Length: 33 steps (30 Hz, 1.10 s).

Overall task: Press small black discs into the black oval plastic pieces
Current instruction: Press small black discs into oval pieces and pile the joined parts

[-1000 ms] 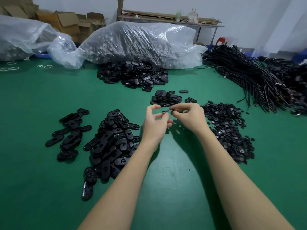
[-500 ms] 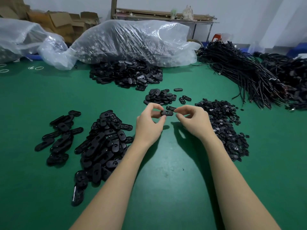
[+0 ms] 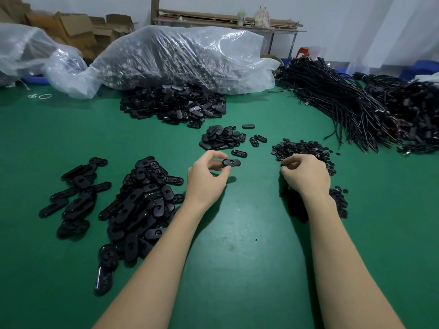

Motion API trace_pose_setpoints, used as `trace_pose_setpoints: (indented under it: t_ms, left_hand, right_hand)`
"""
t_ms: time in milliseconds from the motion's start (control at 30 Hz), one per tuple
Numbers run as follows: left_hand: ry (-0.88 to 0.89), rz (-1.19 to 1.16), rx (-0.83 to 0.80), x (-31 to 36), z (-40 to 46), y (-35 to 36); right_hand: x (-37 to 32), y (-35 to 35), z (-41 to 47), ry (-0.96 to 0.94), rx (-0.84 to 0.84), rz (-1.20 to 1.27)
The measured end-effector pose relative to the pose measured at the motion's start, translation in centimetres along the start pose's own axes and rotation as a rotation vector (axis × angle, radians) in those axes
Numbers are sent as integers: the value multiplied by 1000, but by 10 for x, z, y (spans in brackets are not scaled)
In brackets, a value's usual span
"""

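My left hand (image 3: 206, 179) pinches a black oval plastic piece (image 3: 231, 162) between thumb and fingers, a little above the green table (image 3: 249, 233). My right hand (image 3: 306, 174) has its fingers curled over the near edge of the pile of small black discs (image 3: 301, 148); whether it holds a disc is hidden. A large heap of oval pieces (image 3: 142, 200) lies left of my left forearm, with a smaller group (image 3: 76, 193) further left. Another small pile of oval pieces (image 3: 221, 137) sits just beyond my hands.
A big heap of oval pieces (image 3: 175, 105) lies at the back beside a clear plastic bag (image 3: 185, 58). Bundles of black cables (image 3: 344, 105) fill the back right. A second plastic bag (image 3: 31, 51) and cardboard boxes (image 3: 71, 27) stand at the back left.
My right hand has let go of the oval piece and moved right onto the disc pile. My left hand still holds the piece, now turned flat.
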State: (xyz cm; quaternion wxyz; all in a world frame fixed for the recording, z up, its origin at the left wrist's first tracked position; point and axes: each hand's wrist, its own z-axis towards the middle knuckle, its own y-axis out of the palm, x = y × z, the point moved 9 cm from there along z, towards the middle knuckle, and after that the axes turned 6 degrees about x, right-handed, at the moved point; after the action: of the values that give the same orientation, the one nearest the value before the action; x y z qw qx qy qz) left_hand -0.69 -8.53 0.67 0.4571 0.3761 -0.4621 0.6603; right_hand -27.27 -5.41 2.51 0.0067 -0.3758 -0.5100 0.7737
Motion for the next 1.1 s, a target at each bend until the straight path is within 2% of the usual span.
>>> trace_pose_setpoints:
  t_ms: [300, 767, 1100]
  left_hand:
    - [-5, -9, -3, 0, 0, -1]
    - [-2, -4, -19, 1, 0, 0]
    - [-1, -8, -20, 2, -1, 0]
  right_hand:
    - [-3, -1, -1, 4, 25, -79]
    - [-17, 3, 0, -27, -88, -172]
    - [-19, 5, 1, -49, -141, -135]
